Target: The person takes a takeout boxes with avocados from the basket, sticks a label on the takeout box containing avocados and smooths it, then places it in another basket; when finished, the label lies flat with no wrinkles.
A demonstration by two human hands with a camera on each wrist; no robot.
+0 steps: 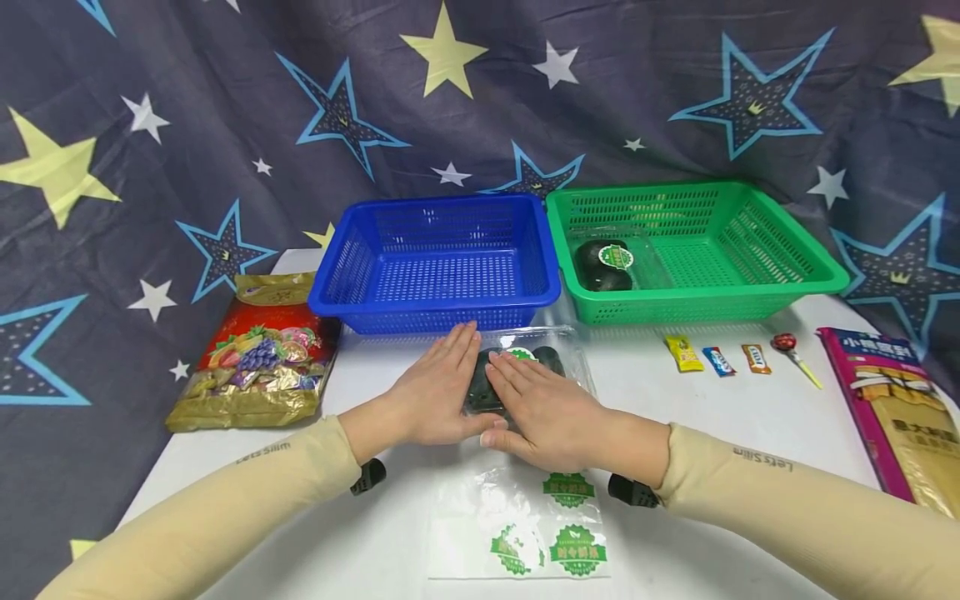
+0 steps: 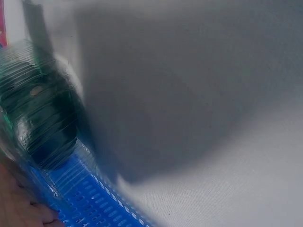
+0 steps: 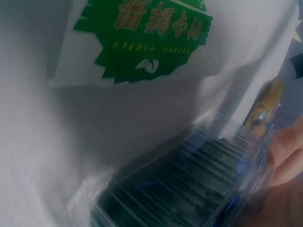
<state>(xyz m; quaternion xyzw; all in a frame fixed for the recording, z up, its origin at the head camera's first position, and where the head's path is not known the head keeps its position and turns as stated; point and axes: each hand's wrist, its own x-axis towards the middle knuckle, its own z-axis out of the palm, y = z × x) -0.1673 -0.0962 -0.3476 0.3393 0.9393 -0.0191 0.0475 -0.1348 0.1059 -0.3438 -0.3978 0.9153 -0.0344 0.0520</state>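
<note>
Your left hand point(image 1: 438, 392) and right hand point(image 1: 542, 410) lie flat, fingers straight, on the clear plastic clamshell of dark avocados point(image 1: 525, 367), seemingly long axis three-to-nine, blue slotted plastic basket point(image 1: 438, 258) at twelve o'clock.

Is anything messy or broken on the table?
Nothing looks spilled or broken. Both hands, left hand and right hand, lie flat on a clear plastic box of dark round fruit. A second such box sits in the green plastic basket, while the blue plastic basket holds nothing.
</note>
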